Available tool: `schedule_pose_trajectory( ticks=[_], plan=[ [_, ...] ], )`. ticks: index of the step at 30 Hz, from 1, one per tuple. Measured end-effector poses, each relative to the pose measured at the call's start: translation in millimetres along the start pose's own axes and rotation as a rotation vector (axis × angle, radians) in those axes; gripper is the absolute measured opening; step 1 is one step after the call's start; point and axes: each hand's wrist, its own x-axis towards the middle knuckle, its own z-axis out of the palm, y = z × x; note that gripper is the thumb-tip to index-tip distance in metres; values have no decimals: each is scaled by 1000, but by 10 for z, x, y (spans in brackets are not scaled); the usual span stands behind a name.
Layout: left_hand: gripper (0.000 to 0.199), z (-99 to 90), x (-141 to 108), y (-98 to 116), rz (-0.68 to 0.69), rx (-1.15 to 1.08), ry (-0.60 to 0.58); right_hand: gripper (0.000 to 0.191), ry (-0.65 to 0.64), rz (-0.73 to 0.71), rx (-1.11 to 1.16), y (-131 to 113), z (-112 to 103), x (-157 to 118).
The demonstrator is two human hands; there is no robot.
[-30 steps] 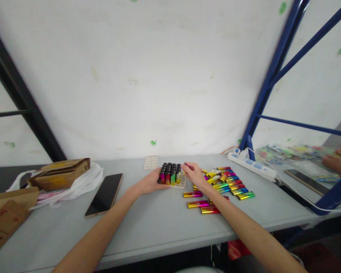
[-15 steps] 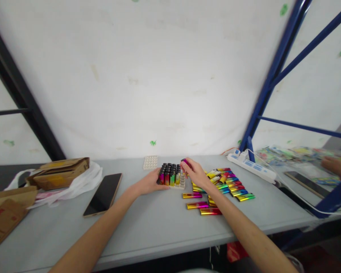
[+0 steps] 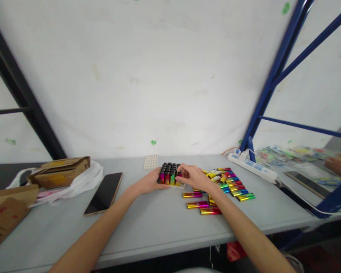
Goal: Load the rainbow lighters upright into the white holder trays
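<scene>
Right hand [image 3: 194,176] moved in over the packed tray [image 3: 178,186]

Half a second earlier the right hand had held a dark purple lighter up, just beyond the right end of the standing rows; it had since come left and lower, over that end of the tray. The left hand [image 3: 150,182] had kept its place.

The left hand was clasped around the tray's left end, its thumb along the front edge and its fingers partly hidden behind. The right hand's fingers were bent about a reddish lighter [image 3: 179,175] at the right end of the front row; whether they gripped it or merely touched it could not be told.

The upright lighters [image 3: 167,174], black tops up and bodies in metallic colours, stood close together in the pale tray, near the middle of the grey surface [image 3: 147,223]. Loose lighters [image 3: 226,180] lay flat to the right, some overlapping, partly under the right forearm. A second pale tray [image 3: 150,162] with rows of hollows lay behind, near the wall [image 3: 159,76].

Leftward lay a dark phone [image 3: 104,193], then a cardboard box [image 3: 64,174] on a white plastic bag [image 3: 93,174]. A power strip [image 3: 252,167] sat at the far right, and beyond the blue frame [image 3: 263,94] showed a co-worker's blurred hand [image 3: 338,167].
</scene>
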Motion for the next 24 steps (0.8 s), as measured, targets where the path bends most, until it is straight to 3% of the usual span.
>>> schedule_pose_trajectory(
  ticks=[5, 9, 11, 14, 16, 20, 24],
  plan=[
    [68, -3, -2, 6, -7, 14, -10, 30, 12, 8, 86, 13, -7, 12],
    [67, -9, 2, 35, -3, 12, -4, 31, 72, 20, 169, 34, -155, -9],
    [66, -8, 5, 36, 3, 10, -4, 36, -31, 23, 200, 51, -269, -46],
    [67, -4, 7, 29, -1, 10, -2, 35, -345, 60, 175, 87, -384, -111],
    [69, -3, 5, 26, -10, 19, 3, 32, -482, 102, 95, 121, -375, -139],
    [68, -7, 1, 26, -4, 34, 8, 23, -524, 119, -5, 182, -225, -136],
    [66, -12, 3, 24, -1, 38, 9, 18, -459, 67, -13, 173, -172, -121]
  ],
)
